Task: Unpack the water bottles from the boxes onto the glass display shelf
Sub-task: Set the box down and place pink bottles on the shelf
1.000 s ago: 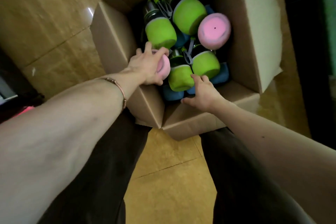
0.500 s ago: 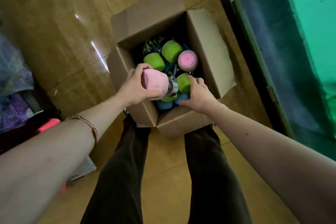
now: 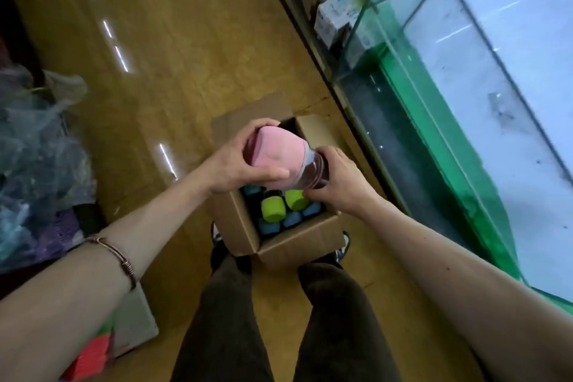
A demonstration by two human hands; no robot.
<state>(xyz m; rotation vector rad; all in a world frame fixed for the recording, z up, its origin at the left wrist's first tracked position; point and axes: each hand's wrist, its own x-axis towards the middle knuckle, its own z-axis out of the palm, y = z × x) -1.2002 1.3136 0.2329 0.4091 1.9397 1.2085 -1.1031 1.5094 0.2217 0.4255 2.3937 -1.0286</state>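
Seen from a head camera looking down at a person's two bare arms over a glossy wooden floor (image 3: 186,40). At nine o'clock, at the left edge, lies a heap of crumpled plastic bags (image 3: 34,158). At seven o'clock the left forearm carries a thin copper bracelet (image 3: 116,256).

Just left of centre, the left hand (image 3: 235,164) has its grip curled around the wide end of a pink water bottle (image 3: 279,158), thumb below and fingers over the top. The bottle lies on its side in mid-air, directly above an open cardboard box (image 3: 297,242) that stands on the floor in front of the person's dark trouser legs (image 3: 223,319). Inside the box are lime-green bottles (image 3: 273,211) and blue bottles (image 3: 291,220), packed close together.

Just right of centre, the right hand (image 3: 341,183) has its grip closed around the bottle's narrow dark neck end, so both hands hold the same bottle.

From one o'clock down to four o'clock runs the glass display shelf (image 3: 480,87), with green-tinted glass edges and a pale surface; it stands near the box, to its right. At one o'clock a small white carton (image 3: 336,17) sits behind the glass.
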